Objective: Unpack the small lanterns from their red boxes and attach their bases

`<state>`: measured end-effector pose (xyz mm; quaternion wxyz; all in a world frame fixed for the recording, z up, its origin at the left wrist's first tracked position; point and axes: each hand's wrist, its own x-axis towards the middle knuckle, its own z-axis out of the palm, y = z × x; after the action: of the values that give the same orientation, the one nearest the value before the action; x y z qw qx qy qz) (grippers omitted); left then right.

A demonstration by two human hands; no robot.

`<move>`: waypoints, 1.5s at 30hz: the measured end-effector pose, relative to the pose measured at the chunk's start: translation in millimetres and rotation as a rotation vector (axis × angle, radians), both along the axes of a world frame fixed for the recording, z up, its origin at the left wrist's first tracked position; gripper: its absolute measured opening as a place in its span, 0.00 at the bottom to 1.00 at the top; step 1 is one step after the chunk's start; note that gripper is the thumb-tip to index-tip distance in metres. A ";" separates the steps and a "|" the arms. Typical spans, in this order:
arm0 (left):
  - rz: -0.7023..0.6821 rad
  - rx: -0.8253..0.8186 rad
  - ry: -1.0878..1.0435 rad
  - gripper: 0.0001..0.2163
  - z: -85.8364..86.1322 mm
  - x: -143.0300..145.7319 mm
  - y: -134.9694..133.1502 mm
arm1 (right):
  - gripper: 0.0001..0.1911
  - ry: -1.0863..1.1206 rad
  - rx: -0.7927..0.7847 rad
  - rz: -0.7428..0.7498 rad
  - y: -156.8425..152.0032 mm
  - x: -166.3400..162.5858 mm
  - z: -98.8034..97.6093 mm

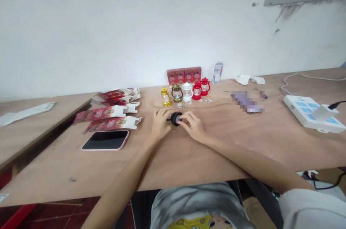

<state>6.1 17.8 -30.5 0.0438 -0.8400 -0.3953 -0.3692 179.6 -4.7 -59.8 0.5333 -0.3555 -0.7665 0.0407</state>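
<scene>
Plainly, we have both hands together over the middle of the tabletop [229, 164], around a small black lantern [175, 119] tipped on its side, with a round end turned partly towards the right. Our left hand [161, 124] has its fingers bent around the lantern's left side, closed enough to steady it. Our right hand [193, 127] brings thumb and fingers close together at the pale centre of that round end; we cannot tell whether they pinch some small part or only touch it. A thin wire handle shows just on the near side of the lantern.

Just beyond our hands, five more small lanterns stand upright in a row: from left to right, a gold lantern [165, 97], a bronze lantern [177, 93], a white lantern [187, 92] and two red lanterns [197, 92]. Small clear bits [186, 104] lie scattered before them. Behind the row, four red boxes [184, 76] stand side by side near the wall [108, 34], with a clear bottle [217, 72] to their right. To our left we see opened red cartons [104, 114] lying flat, and nearer, a phone [106, 140] with a dark screen. Far to the right sits a white power strip [310, 111].
</scene>
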 end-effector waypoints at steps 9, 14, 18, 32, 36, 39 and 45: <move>-0.022 0.065 0.141 0.17 6.8 -8.4 5.0 | 0.14 -0.178 0.054 -0.053 3.6 -1.0 -4.2; 0.079 0.089 0.048 0.21 5.5 -25.2 18.7 | 0.12 -0.357 0.102 -0.029 10.1 -5.7 -9.9; 0.055 0.018 0.021 0.23 0.0 -28.7 24.7 | 0.10 -0.504 0.091 -0.009 17.0 -16.2 -13.0; -0.001 -0.055 0.087 0.19 -0.5 -17.6 16.7 | 0.10 -0.126 0.010 -0.108 15.0 -17.8 -2.8; 0.014 -0.036 0.077 0.19 -0.4 -17.6 16.0 | 0.10 -0.101 0.002 -0.114 17.0 -17.7 -4.5; -0.004 -0.010 0.079 0.18 0.7 -17.8 15.0 | 0.09 -0.097 0.002 -0.098 18.0 -17.2 -4.9; -0.001 -0.018 0.125 0.14 0.1 -17.6 14.8 | 0.04 -0.141 -0.080 -0.053 22.4 -14.4 -4.3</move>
<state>-11.5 32.6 -30.4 0.0607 -0.8619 -0.3945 -0.3127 165.2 17.7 -64.0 0.4644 -0.3985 -0.7903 0.0321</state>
